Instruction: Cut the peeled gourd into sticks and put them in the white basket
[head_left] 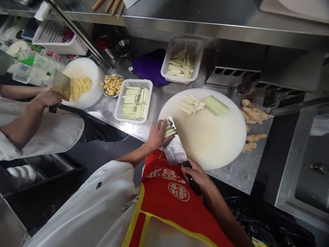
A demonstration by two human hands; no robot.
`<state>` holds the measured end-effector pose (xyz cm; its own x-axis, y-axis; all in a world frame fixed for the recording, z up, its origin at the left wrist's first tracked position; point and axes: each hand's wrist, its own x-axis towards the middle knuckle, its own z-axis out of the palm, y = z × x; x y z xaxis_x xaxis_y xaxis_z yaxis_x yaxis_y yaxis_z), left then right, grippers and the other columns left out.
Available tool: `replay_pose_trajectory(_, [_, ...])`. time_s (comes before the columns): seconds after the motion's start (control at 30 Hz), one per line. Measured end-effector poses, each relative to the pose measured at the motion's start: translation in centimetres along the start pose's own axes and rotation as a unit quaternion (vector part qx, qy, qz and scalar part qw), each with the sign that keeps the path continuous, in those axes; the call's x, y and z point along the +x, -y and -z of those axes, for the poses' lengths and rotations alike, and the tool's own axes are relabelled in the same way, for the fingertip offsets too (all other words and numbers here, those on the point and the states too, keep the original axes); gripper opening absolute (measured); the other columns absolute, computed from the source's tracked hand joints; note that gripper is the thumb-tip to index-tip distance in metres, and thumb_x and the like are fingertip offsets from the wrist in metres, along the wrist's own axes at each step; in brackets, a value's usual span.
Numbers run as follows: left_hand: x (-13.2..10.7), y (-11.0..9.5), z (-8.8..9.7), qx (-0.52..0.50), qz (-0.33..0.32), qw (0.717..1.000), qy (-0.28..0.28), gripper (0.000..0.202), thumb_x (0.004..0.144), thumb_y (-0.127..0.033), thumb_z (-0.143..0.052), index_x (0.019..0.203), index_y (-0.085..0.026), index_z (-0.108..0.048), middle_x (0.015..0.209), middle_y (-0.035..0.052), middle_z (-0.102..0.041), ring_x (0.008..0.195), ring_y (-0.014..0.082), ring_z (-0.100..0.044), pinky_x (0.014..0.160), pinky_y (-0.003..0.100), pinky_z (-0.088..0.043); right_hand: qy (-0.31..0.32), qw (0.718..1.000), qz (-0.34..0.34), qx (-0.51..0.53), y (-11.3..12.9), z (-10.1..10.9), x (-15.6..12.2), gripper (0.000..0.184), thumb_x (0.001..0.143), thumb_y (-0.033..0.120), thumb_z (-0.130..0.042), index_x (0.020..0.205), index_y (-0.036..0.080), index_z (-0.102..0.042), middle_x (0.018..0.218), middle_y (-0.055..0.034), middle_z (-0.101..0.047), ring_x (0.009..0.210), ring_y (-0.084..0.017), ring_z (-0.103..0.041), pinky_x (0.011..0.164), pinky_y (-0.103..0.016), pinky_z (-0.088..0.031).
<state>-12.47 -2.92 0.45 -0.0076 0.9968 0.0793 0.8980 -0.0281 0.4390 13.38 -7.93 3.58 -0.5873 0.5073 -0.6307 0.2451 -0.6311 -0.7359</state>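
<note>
My right hand grips the black handle of a cleaver whose flat blade lies at the left edge of a round white cutting board. A few cut pale green vegetable sticks rest on the blade, and my left hand is closed over them. More cut sticks and an uncut green piece lie at the far side of the board.
Two white baskets hold cut sticks. Ginger roots lie right of the board. A purple cloth and a small bowl of pieces sit behind. At left, another person's hand holds a cleaver at a second board.
</note>
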Motion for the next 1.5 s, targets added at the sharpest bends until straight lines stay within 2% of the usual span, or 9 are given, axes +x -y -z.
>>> replay_pose_trajectory(0.1, [1.1, 4.0, 2.9, 0.003, 0.017, 1.0, -0.009, 0.097, 0.088, -0.075, -0.053, 0.158, -0.012, -0.029, 0.148, 0.0244, -0.046, 0.129, 0.0387, -0.05, 0.107, 0.051, -0.042, 0.006, 0.999, -0.018, 0.05, 3.4, -3.3, 3.0, 0.019, 0.075, 0.035, -0.063, 0.081, 0.023, -0.05, 0.051, 0.0081, -0.054, 0.04, -0.011, -0.046, 0.042, -0.023, -0.037])
replay_pose_trajectory(0.23, [3.2, 9.1, 6.9, 0.025, 0.037, 0.999, -0.002, 0.081, 0.098, -0.066, -0.039, 0.156, -0.009, -0.033, 0.141, 0.0241, -0.052, 0.125, 0.0376, -0.052, 0.105, 0.051, -0.043, 0.003, 0.996, -0.034, 0.078, 8.0, -7.4, 7.2, 0.022, 0.07, 0.033, -0.066, 0.082, 0.023, -0.051, 0.051, 0.0077, -0.054, 0.039, -0.01, -0.046, 0.039, -0.022, -0.035])
replay_pose_trajectory(0.43, [8.3, 16.2, 11.5, 0.043, -0.001, 0.998, 0.037, 0.1, 0.088, -0.076, -0.051, 0.158, -0.01, -0.028, 0.146, 0.0255, -0.048, 0.131, 0.0412, -0.049, 0.108, 0.054, -0.041, -0.017, 0.986, -0.011, 0.164, 12.7, -12.6, 13.8, 0.029, 0.061, 0.028, -0.069, 0.08, 0.024, -0.047, 0.058, 0.0082, -0.055, 0.04, -0.009, -0.044, 0.037, -0.023, -0.037])
replay_pose_trajectory(0.63, [18.2, 24.8, 14.5, 0.071, -0.07, 0.97, 0.223, 0.101, 0.081, -0.069, -0.064, 0.159, -0.015, -0.028, 0.153, 0.0215, -0.046, 0.138, 0.0381, -0.047, 0.115, 0.048, -0.037, -0.022, 0.976, -0.004, 0.215, 15.2, -15.8, 21.0, 0.037, 0.058, 0.027, -0.071, 0.083, 0.025, -0.043, 0.06, 0.0095, -0.057, 0.045, -0.009, -0.047, 0.042, -0.022, -0.039])
replay_pose_trajectory(0.73, [21.9, 27.5, 15.1, 0.084, -0.087, 0.949, 0.29, 0.104, 0.076, -0.063, -0.071, 0.157, -0.013, -0.032, 0.157, 0.0202, -0.041, 0.144, 0.036, -0.042, 0.12, 0.044, -0.033, -0.02, 0.974, -0.001, 0.226, 15.5, -16.1, 23.0, 0.038, 0.058, 0.028, -0.07, 0.083, 0.026, -0.042, 0.061, 0.0094, -0.057, 0.046, -0.009, -0.048, 0.042, -0.022, -0.039])
replay_pose_trajectory(0.87, [24.0, 29.2, 14.5, 0.093, -0.09, 0.938, 0.322, 0.101, 0.074, -0.054, -0.075, 0.157, -0.015, -0.034, 0.157, 0.0172, -0.043, 0.143, 0.0348, -0.043, 0.119, 0.043, -0.035, -0.002, 0.972, -0.017, 0.235, 15.3, -15.6, 24.2, 0.037, 0.061, 0.028, -0.069, 0.085, 0.026, -0.041, 0.062, 0.0097, -0.056, 0.047, -0.009, -0.048, 0.044, -0.021, -0.039])
replay_pose_trajectory(1.07, [23.5, 30.0, 13.6, 0.137, -0.102, 0.938, 0.303, 0.09, 0.08, -0.046, -0.069, 0.158, -0.019, -0.035, 0.162, 0.0133, -0.038, 0.148, 0.0355, -0.035, 0.122, 0.047, -0.028, 0.01, 0.97, -0.029, 0.242, 13.9, -14.0, 22.9, 0.036, 0.062, 0.027, -0.067, 0.086, 0.025, -0.041, 0.06, 0.0101, -0.055, 0.044, -0.008, -0.046, 0.042, -0.02, -0.037])
replay_pose_trajectory(1.37, [16.5, 27.6, 10.5, 0.113, -0.061, 0.984, 0.124, 0.08, 0.096, -0.053, -0.048, 0.159, -0.007, -0.029, 0.169, 0.0209, -0.018, 0.158, 0.0372, -0.01, 0.128, 0.055, -0.012, -0.021, 0.979, -0.024, 0.202, 9.3, -9.6, 13.5, 0.019, 0.071, 0.028, -0.064, 0.082, 0.023, -0.05, 0.059, 0.0073, -0.051, 0.041, -0.008, -0.04, 0.038, -0.022, -0.032])
replay_pose_trajectory(1.5, [13.9, 26.4, 9.2, 0.122, -0.058, 0.987, 0.091, 0.078, 0.099, -0.054, -0.038, 0.158, -0.003, -0.029, 0.169, 0.023, -0.016, 0.159, 0.0364, -0.006, 0.127, 0.056, -0.01, -0.055, 0.981, -0.014, 0.183, 8.5, -9.0, 10.4, 0.015, 0.072, 0.03, -0.063, 0.077, 0.022, -0.051, 0.054, 0.0063, -0.048, 0.041, -0.009, -0.04, 0.039, -0.023, -0.031])
